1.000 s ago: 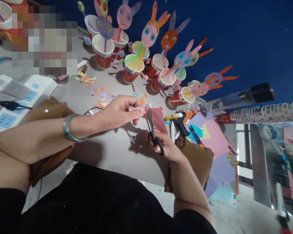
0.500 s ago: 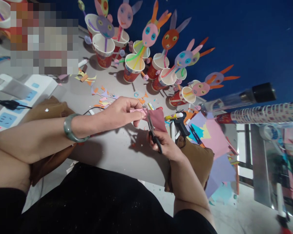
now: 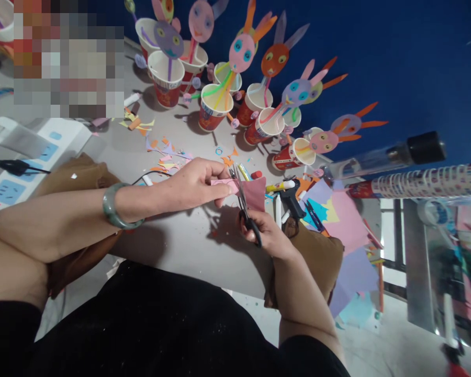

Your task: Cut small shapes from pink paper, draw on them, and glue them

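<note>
Pink paper, pinched in the left hand, lies lengthwise along the surface's near edge, crossed by scissors gripped in the nearby right hand, blades pointing toward the far edge.

Paper cups with animal-faced figures stand before a blue panel. At left, a black plug is positioned on a white power strip. At right, a black glue gun lies beside coloured paper sheets.

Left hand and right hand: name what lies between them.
The head view shows the pink paper and the scissor blades between them.
</note>
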`<action>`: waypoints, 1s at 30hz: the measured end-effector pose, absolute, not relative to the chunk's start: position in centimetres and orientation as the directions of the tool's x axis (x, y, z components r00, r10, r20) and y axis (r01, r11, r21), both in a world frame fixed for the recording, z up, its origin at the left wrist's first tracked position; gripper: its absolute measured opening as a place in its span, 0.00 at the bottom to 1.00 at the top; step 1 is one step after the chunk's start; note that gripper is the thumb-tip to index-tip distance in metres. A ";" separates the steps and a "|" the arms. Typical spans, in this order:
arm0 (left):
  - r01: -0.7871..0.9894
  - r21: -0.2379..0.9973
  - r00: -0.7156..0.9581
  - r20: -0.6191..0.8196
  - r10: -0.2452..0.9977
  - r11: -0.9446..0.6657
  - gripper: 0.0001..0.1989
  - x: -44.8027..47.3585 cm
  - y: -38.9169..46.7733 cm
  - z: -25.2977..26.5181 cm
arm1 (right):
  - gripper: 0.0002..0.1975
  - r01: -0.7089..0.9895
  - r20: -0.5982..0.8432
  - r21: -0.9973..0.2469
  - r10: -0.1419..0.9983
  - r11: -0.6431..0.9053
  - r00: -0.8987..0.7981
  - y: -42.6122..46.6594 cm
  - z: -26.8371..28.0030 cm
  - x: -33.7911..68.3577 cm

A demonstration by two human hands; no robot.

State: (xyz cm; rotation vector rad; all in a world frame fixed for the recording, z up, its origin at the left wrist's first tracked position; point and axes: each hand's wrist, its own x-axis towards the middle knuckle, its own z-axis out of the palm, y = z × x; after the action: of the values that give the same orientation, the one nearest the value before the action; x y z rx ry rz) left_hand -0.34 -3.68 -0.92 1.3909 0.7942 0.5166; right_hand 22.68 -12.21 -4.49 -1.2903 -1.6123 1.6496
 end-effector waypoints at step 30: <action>0.127 0.980 0.638 -0.198 0.744 0.153 0.08 -0.2 -3.8 -0.9 | 0.31 0.235 -0.257 -0.958 0.856 -0.164 -0.449 -12.2 -4.8 22.8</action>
State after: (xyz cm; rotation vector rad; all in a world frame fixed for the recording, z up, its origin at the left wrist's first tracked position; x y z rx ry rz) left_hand -0.21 -3.78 -0.90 1.3722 0.8066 0.5197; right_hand 22.75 -12.22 -4.82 -1.2466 -1.6141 1.6556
